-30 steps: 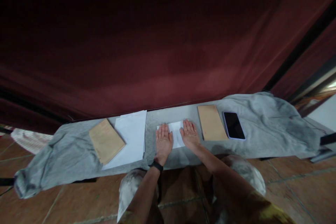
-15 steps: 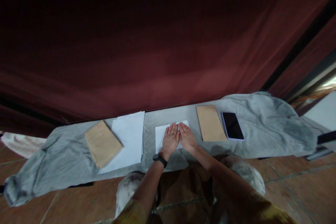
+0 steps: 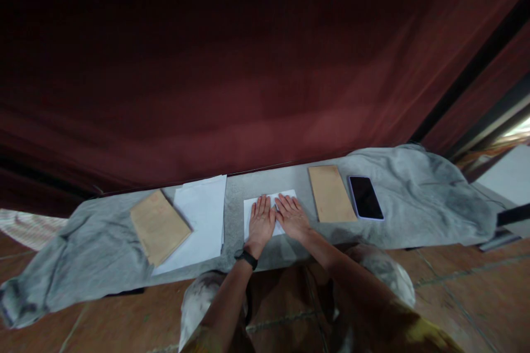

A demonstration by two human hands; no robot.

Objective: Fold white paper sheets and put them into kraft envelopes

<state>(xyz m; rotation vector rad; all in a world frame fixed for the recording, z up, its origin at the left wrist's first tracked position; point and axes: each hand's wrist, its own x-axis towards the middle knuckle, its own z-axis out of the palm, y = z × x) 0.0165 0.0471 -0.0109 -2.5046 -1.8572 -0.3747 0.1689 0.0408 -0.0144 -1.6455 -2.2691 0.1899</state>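
Both palms lie on a white sheet of paper, which looks folded, in the middle of a grey cloth. My left hand, with a dark watch on its wrist, is flat on the left part of the paper, fingers stretched out. On the right part rests my right hand, fingers straight and a little spread. The thumbs are near each other at the paper's middle. Much of the paper is hidden under the hands.
Left of the hands lie a stack of white paper and a brown envelope overlapping it. To the right are another brown envelope and a phone with a purple edge. A dark red panel rises behind the cloth.
My hands have moved apart, the left one to the left. Their fingers have spread a little over the paper.
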